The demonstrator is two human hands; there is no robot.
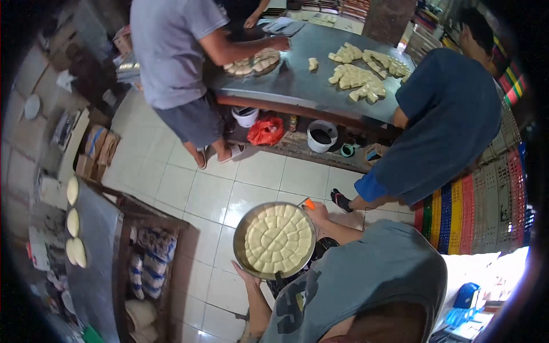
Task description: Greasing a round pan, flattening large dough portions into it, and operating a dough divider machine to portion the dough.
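Observation:
In front of my body I hold a round metal pan [238,244]. Pale dough pieces [275,239] fill it, set close together in rings. At the pan's lower left edge, my left hand [246,275] supports it, thumb by the rim and fingers partly hidden beneath. Beside the upper right of the rim, my right hand [316,213] is closed around a small orange-handled tool [310,203]. Its working end is too small to make out. Whether that hand also presses on the pan, I cannot tell.
A long metal worktable [309,54] ahead carries cut dough clusters [357,80]; one person [177,63] stands left of it, another [452,126] right. Below sit white buckets [322,136] and a red plastic bag [266,131]. Left, a table [100,240] holds dough loaves [73,223]. Colourful crates [474,206] stand right.

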